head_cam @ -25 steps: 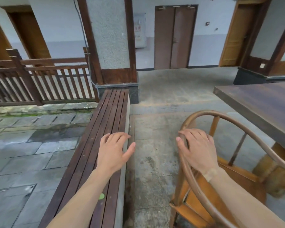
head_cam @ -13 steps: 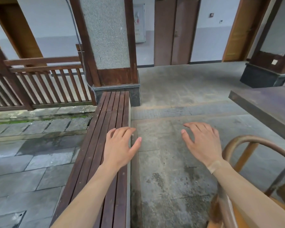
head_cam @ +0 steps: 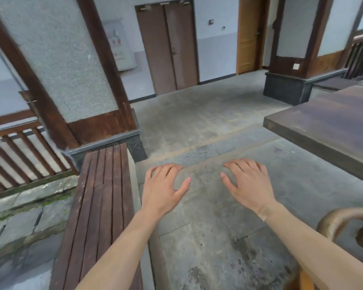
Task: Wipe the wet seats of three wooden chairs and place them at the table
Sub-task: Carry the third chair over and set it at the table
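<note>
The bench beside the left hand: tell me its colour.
Dark reddish-brown wooden slats on the bench, with a pale grey edge along its right side; the head view, the only one, shows it.

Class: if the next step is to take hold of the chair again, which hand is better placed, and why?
Probably the right hand. The chair shows at the lower right, beside the right forearm. The left hand hangs empty nearer the bench, farther from it.

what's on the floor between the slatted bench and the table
Only bare grey stone floor lies between the slatted bench and the table in the head view; both open hands hover above it.
</note>
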Motion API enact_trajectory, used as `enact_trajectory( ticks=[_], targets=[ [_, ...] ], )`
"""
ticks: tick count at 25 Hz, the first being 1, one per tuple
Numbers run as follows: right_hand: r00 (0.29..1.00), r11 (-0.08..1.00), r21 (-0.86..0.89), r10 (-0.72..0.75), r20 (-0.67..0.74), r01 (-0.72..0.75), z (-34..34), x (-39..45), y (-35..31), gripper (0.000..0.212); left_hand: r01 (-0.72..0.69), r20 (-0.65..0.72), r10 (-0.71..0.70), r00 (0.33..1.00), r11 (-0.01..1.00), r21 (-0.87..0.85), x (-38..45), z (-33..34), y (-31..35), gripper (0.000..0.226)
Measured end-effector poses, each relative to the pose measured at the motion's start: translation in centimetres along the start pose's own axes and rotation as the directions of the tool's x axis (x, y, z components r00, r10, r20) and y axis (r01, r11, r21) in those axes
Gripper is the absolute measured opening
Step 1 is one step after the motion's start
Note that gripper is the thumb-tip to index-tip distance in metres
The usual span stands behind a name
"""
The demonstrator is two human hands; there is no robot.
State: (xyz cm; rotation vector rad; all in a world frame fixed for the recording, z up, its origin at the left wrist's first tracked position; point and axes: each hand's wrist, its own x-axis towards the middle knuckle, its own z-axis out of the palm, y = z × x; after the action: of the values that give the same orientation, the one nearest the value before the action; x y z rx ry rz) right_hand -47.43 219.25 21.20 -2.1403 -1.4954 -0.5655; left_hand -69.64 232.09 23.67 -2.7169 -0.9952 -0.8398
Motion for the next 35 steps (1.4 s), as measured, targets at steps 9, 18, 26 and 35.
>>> enact_trajectory(
  ticks=[9,18,26,35],
  targets=[
    [0.923,0.892,-0.242,0.356,-0.147,-0.382,1.0,4.9,13.4,0.043,-0.41,-0.091,0.403,0.911,0.855,-0.317,19.8,15.0,8.3,0.047],
    [0.518,0.386,-0.404,0.801,-0.299,-0.83,1.2,1.4,13.8,0.045,-0.715,-0.266,0.78,0.566,0.305,-0.629,28.8,25.8,18.7,0.043],
    [0.094,-0.23,-0.423,0.78,-0.618,-0.876,-2.9,-5.4,1.8,0.047,-0.655,-0.478,0.85,0.223,-0.233,-0.719,22.6,22.6,26.0,0.044],
    [-0.086,-0.449,-0.313,0.673,-0.735,-0.837,-1.6,-10.5,-7.8,0.043,-0.539,-0.552,0.834,0.013,-0.459,-0.707,15.4,20.4,26.4,0.045]
  ],
)
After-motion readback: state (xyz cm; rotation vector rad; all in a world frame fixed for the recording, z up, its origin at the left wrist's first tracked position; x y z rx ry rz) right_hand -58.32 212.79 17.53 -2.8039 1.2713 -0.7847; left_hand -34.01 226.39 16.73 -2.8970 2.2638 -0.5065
